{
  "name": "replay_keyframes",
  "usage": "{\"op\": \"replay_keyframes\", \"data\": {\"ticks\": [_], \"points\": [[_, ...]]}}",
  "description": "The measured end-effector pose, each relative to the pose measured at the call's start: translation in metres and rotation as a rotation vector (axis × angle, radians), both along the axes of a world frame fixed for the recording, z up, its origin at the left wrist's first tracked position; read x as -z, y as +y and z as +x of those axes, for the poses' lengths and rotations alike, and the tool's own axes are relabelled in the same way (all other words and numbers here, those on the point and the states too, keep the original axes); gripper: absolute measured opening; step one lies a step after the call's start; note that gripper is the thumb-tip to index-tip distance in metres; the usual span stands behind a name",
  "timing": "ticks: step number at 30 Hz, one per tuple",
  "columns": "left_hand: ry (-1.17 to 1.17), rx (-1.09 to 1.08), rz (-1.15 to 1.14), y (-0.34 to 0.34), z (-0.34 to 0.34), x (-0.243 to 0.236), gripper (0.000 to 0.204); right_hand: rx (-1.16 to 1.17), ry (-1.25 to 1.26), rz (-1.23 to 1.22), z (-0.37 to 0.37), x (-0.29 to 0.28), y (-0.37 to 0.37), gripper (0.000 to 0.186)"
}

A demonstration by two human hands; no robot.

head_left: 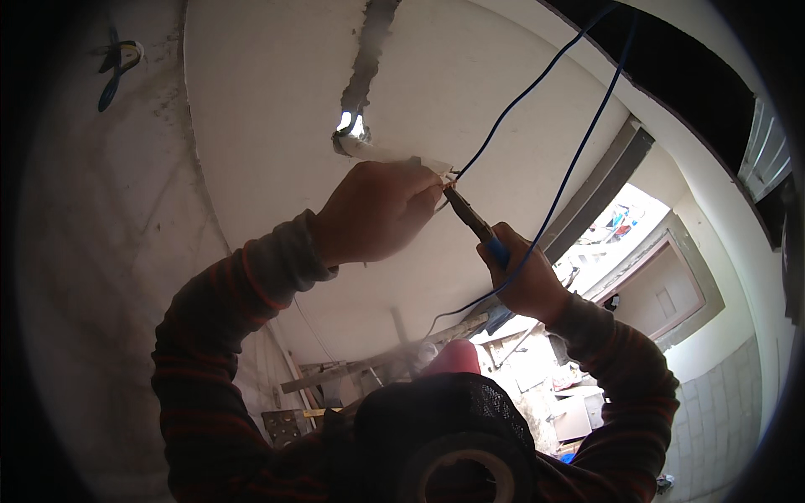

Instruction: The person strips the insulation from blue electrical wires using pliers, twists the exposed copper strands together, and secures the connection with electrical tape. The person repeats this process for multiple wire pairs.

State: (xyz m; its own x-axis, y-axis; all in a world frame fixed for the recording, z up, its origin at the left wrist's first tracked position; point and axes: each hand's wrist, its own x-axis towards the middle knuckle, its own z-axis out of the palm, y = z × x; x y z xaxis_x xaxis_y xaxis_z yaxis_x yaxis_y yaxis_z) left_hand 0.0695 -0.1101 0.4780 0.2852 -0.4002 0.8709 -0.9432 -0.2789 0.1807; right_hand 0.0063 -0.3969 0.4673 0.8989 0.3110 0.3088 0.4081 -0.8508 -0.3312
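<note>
My left hand (381, 210) is raised in front of the pale wall, its fingers pinched round the end of a white cable or tube (402, 155) and some thin wire ends (451, 178). From the right, my right hand (530, 277) grips pliers (471, 216) with blue handles. The pliers' jaws touch or almost touch the wire ends beside my left fingertips; exactly what they bite on is too small to tell. A blue wire (506, 111) runs down from the upper right to this spot. Another length of blue wire (579, 155) loops down past my right hand.
A rough grey patched channel (369, 59) runs down the wall to a bright opening (352, 124). More wires (120, 67) stick out of the wall at upper left. A dark beam (599, 189) and a door (654, 289) stand to the right. Below lie planks (377, 362) and clutter.
</note>
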Motion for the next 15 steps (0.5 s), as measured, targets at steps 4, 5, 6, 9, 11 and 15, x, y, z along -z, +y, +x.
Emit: {"op": "replay_keyframes", "data": {"ticks": [4,5,6,9,11,15], "points": [[0.276,0.097,-0.039,0.0,-0.019,0.005,0.025,-0.136,-0.306,0.065,0.024,0.025,0.0,0.019],[0.295,0.105,-0.038,0.0,-0.021,0.005,0.026,-0.182,-0.405,0.053,0.033,0.029,-0.002,0.023],[0.315,0.115,-0.036,0.0,-0.023,0.006,0.027,-0.226,-0.503,0.041,0.042,0.034,-0.003,0.028],[0.216,0.163,-0.058,-0.002,-0.024,0.006,0.027,-0.268,-0.623,0.083,0.074,0.043,-0.006,0.039],[0.207,0.172,-0.058,-0.002,-0.024,0.007,0.028,-0.298,-0.714,0.097,0.096,0.044,-0.004,0.041],[0.453,0.205,-0.081,0.001,-0.022,0.01,0.029,-0.381,-0.825,0.195,0.128,0.041,0.016,0.044]]}}
